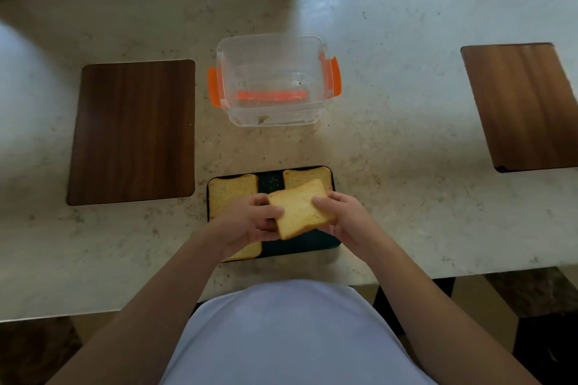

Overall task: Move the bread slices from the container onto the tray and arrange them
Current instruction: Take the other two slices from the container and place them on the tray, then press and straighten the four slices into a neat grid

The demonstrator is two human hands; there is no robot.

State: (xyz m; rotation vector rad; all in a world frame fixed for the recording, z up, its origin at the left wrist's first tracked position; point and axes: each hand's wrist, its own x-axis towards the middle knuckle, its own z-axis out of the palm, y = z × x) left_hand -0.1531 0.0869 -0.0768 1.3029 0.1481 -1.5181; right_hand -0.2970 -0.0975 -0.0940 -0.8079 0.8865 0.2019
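The desk (pixel 391 103) is lying wide and bare around the tray (pixel 300 247), which is sitting near its front edge, the container (pixel 275 81) standing beyond. My left hand (pixel 247 223) and right hand (pixel 344 219) are gripping one slice (pixel 297 208) by opposite edges, tilted above the tray's open middle; three slices are lying around it.

Two boards on the counter

A dark board (pixel 131 132) lies flat near the left end of the pale counter (pixel 391 134); a lighter board (pixel 525 105) sits toward the right edge, turned askew.
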